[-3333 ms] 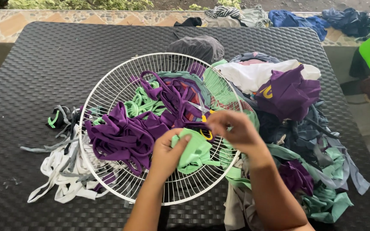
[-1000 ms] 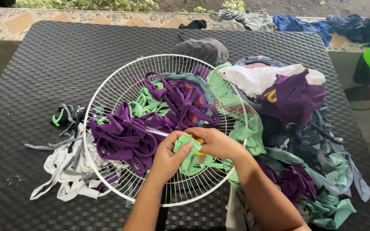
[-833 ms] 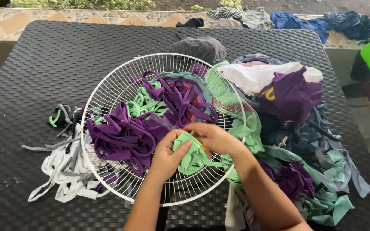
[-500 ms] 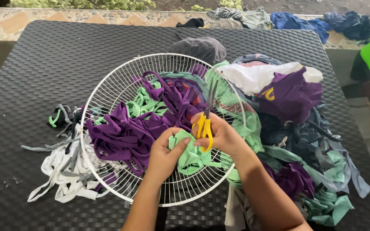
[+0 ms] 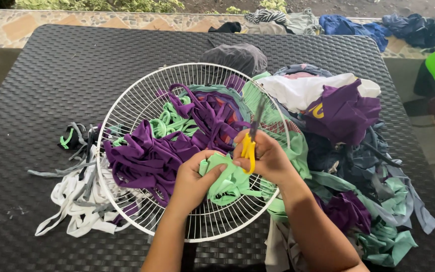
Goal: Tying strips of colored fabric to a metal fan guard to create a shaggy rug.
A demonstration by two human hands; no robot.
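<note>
My right hand (image 5: 268, 158) grips yellow-handled scissors (image 5: 250, 142), their blades pointing up and away over the cloth. My left hand (image 5: 193, 177) pinches a bunched light green piece of fabric (image 5: 230, 181) just left of the scissors. Both hands hover over a round white wire grille (image 5: 127, 100) lying flat on the dark woven table (image 5: 41, 65). Purple fabric strips (image 5: 147, 156) and green strips (image 5: 169, 121) are woven through the grille's middle.
A heap of purple, white, green and dark cloth (image 5: 348, 131) fills the table's right side. White and grey strips (image 5: 76, 196) lie left of the grille. A grey garment (image 5: 235, 55) sits behind it. More clothes (image 5: 368, 22) rest on the far ledge.
My right hand drew back onto the green fabric, then lifted the scissors so the blades now point upward. My left hand kept hold of the green piece.
</note>
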